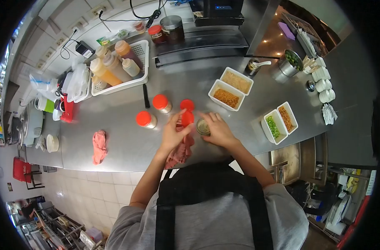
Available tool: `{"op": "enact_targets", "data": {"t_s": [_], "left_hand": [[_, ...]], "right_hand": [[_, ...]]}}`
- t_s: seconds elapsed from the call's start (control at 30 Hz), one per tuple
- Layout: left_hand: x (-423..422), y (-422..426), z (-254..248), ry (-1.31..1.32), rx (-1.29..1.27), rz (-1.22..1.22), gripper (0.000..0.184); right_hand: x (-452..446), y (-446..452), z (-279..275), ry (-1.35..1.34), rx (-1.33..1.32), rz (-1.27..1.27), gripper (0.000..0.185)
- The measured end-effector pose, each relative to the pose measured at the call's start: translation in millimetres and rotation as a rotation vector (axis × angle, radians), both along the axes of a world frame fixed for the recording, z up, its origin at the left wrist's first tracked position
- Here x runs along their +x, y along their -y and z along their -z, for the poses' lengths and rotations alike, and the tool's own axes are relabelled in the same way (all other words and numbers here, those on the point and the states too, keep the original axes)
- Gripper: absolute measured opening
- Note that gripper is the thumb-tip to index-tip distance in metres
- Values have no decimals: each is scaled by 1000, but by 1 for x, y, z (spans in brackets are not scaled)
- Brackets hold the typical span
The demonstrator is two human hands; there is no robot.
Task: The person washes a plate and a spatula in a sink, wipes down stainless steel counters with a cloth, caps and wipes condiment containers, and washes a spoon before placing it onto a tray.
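Red and round, one lid [187, 118] sits pinched in your left hand [173, 133]; your right hand [219, 131], apart from it, grips a glass jar [203, 126] by its side. Pink cloth [181, 152] lies nearer you than the left hand, another red cap [187, 105] just beyond its fingertips.

A round red lid [188, 120] is held by the left hand [173, 132], an open round jar [203, 127] by the right hand [219, 131].

Steel counter [123, 146] bears jars [203, 126], tubs [221, 104], cloths [99, 147].
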State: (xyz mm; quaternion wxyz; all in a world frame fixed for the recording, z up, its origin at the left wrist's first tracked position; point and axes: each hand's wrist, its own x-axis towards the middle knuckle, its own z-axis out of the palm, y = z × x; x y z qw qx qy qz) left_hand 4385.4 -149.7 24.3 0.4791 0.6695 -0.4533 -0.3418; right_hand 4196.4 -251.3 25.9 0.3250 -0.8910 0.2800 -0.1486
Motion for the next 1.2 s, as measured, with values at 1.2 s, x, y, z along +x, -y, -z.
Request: {"op": "enact_targets", "data": {"t_s": [1.2], "left_hand": [[31,-54,-96,589,-87,122,46]], "right_hand": [[67,-32,-54,145,320,-395,77]]}}
